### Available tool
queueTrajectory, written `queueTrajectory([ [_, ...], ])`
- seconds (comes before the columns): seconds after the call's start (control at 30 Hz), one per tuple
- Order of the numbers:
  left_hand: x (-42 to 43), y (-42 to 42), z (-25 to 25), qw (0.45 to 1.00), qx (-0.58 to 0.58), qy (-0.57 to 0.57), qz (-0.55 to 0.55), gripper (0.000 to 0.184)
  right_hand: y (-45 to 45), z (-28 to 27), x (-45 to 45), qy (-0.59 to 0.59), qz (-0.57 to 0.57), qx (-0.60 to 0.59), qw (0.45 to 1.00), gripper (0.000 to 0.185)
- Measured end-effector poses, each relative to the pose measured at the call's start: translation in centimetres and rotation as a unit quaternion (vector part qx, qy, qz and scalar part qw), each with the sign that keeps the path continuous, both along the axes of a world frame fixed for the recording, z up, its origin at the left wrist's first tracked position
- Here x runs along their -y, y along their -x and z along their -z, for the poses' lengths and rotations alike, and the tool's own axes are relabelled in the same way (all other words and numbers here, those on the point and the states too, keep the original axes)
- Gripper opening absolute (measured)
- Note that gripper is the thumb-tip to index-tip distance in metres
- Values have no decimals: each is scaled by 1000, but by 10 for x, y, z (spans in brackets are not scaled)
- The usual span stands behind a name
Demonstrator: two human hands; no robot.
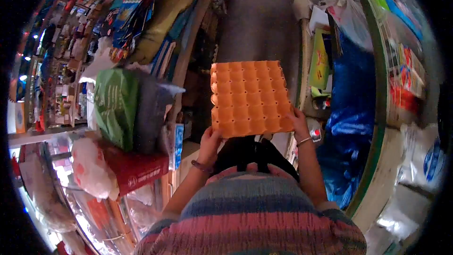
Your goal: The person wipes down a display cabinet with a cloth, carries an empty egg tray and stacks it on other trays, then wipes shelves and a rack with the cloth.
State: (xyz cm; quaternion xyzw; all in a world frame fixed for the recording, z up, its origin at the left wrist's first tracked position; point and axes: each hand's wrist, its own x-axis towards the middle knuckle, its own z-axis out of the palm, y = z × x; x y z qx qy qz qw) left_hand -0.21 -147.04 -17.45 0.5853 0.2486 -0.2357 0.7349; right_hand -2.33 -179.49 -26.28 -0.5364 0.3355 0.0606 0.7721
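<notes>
Egg tray (250, 97) between left hand (209, 145) and right hand (299, 123), bags (115, 108) to the left, shelf (381, 167) to the right, floor (259, 21) ahead

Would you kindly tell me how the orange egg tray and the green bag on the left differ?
The orange egg tray is held at its near corners by the left hand and right hand, whereas the green bag is touched by neither. The orange egg tray is moulded into a regular grid of cups, while the green bag has a smoother surface with pale markings.
</notes>
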Motion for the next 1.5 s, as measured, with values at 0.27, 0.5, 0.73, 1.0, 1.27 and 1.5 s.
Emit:
queueTrajectory([
  [0.27, 54, -171, 21, 999, -9, 33, 1, 28, -156, 7, 46, -17, 29, -34, 999, 50],
  [0.5, 128, -341, 23, 996, -29, -2, 83, 46, -266, 55, 122, 56, 64, 9, 996, 52],
  [0.73, 192, -487, 65, 972, -13, -158, 173, 50, -385, 103, 177, 6, 75, -37, 996, 59],
  [1.0, 190, -665, 154, 231, 198, -624, 720, 60, -488, 149, 209, 142, 24, -114, 983, 58],
  [1.27, 135, -793, 302, 21, 111, -582, 805, 52, -496, 213, 156, 65, 112, -112, 985, 58],
  [1.5, 65, -774, 255, 355, 262, -592, 675, 41, -476, 279, 127, 145, 107, -133, 975, 68],
])
